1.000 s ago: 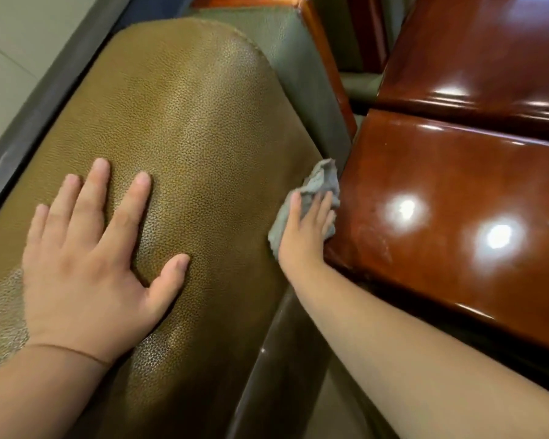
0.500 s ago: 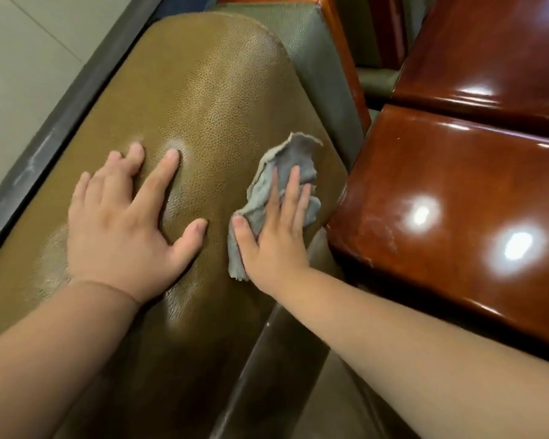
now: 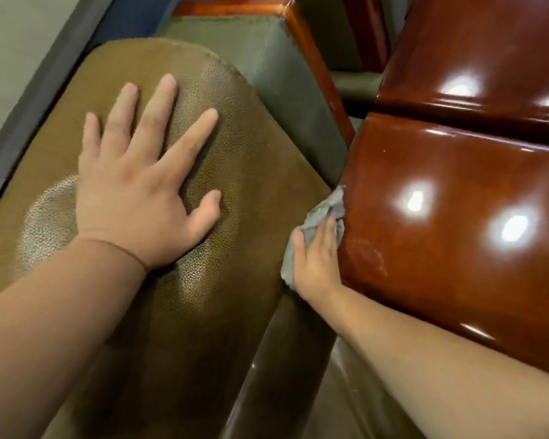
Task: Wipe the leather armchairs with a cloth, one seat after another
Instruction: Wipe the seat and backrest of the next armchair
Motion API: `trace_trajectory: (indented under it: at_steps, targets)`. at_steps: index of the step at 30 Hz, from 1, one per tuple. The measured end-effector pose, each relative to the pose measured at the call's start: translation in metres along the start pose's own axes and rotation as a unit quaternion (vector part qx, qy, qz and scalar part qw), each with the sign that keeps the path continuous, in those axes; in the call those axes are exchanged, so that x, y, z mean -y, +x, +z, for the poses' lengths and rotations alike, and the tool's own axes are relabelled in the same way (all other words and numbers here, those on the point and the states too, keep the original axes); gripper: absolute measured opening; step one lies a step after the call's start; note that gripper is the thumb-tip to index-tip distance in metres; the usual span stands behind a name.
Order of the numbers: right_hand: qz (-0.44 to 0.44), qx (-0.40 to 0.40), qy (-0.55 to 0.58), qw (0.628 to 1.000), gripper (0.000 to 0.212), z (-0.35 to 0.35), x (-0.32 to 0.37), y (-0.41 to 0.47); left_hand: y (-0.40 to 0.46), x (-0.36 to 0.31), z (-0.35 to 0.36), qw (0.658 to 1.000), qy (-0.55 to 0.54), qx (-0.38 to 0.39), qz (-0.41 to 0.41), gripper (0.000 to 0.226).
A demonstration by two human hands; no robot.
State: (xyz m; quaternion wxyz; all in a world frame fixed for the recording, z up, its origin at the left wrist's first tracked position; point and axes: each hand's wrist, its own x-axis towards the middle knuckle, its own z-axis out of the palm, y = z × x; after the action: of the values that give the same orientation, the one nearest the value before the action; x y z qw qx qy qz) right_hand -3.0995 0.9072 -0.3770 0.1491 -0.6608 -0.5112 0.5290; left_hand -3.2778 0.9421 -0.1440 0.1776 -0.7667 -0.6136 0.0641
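Where the olive-brown leather seat cushion [image 3: 178,236] meets the glossy reddish wooden armrest [image 3: 457,223], a crumpled grey cloth [image 3: 322,217] lies pressed into the seam, its upper tip against the armrest's rounded front corner and its lower edge hanging down the cushion's right side. Right hand [image 3: 316,258]: fingers straight and close together, laid flat on the cloth and pushing it against the cushion edge beside the wood; the thumb rests on the cloth's left fold. Left hand [image 3: 140,188]: palm down on the middle of the cushion, fingers straight and spread wide, thumb out to the right, holding nothing; the leather dimples beneath the palm. Both bare forearms enter from the lower edge of the view. Pale sheen marks show on the pebbled leather to the left of and below the left wrist. Beyond the cushion stands a grey-green upholstered side panel [image 3: 267,71] capped by a wooden rail [image 3: 298,36]. A second polished wooden surface [image 3: 488,45] lies farther back on the right. Pale floor tiles [image 3: 16,36] and a dark strip [image 3: 45,74] border the cushion on the left.
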Motion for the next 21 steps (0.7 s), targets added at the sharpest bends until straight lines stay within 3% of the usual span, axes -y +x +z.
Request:
trace_trajectory:
  at_steps: [3,6,10,13,16,19,21]
  targets:
    - [-0.017,0.034,0.043,0.998,0.09,0.0,0.011,-0.011,0.002,-0.002,0.002,1.0,-0.012,-0.004,-0.005,0.084]
    - [-0.008,-0.042,0.061,0.997,0.103,-0.024,0.041,0.035,-0.001,0.0,0.002,1.0,-0.015,-0.018,0.002,0.08]
    - [-0.019,-0.091,0.054,0.994,0.081,-0.022,0.029,0.06,-0.001,-0.001,0.004,1.0,-0.018,-0.021,-0.006,0.078]
    - [-0.047,-0.042,0.046,0.997,0.083,0.02,0.0,-0.014,-0.004,0.0,0.003,1.0,-0.012,-0.022,-0.01,0.078]
    - [-0.067,0.074,-0.152,0.983,0.089,0.052,-0.039,-0.087,-0.007,-0.003,-0.001,1.0,-0.014,-0.006,-0.02,0.079]
    - [-0.109,0.033,-0.248,0.962,0.096,0.054,-0.056,-0.079,-0.008,-0.006,-0.008,0.999,0.002,0.03,-0.038,0.078]
    - [-0.126,0.007,-0.212,0.969,0.091,0.042,-0.055,-0.055,-0.018,-0.017,-0.011,0.996,-0.004,0.054,-0.07,0.073]
